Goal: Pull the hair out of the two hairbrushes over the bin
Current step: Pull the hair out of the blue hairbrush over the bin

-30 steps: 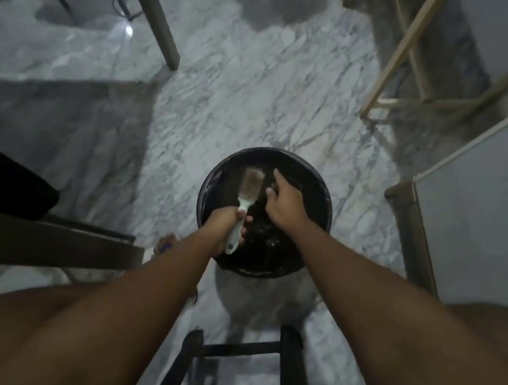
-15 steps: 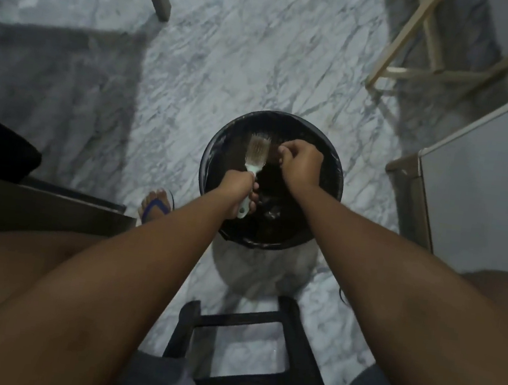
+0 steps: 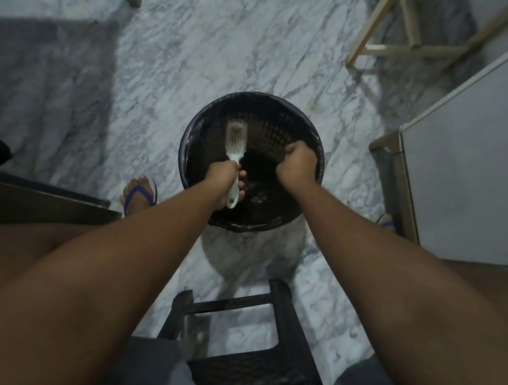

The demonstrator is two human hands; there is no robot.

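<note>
A white hairbrush (image 3: pixel 235 137) with a wad of brownish hair in its bristles is held upright over the round black bin (image 3: pixel 280 122) on the marble floor. My left hand (image 3: pixel 223 185) grips the brush by its handle above the bin's near left side. My right hand (image 3: pixel 297 165) is over the right side of the bin, a short way from the brush, with the fingers curled tight as in a pinch. A faint wisp of hair seems to run from the brush towards it. Only one brush is in view.
A black woven stool (image 3: pixel 255 378) stands between my knees, just short of the bin. My foot in a blue flip-flop (image 3: pixel 139 194) is left of the bin. A white cabinet (image 3: pixel 478 175) stands at right, a wooden frame (image 3: pixel 392 49) at the far right, and dark furniture (image 3: pixel 20 205) at left.
My right hand went from the brush bristles to a pinch, then pulled away to the right over the bin. My left hand kept holding the brush.
</note>
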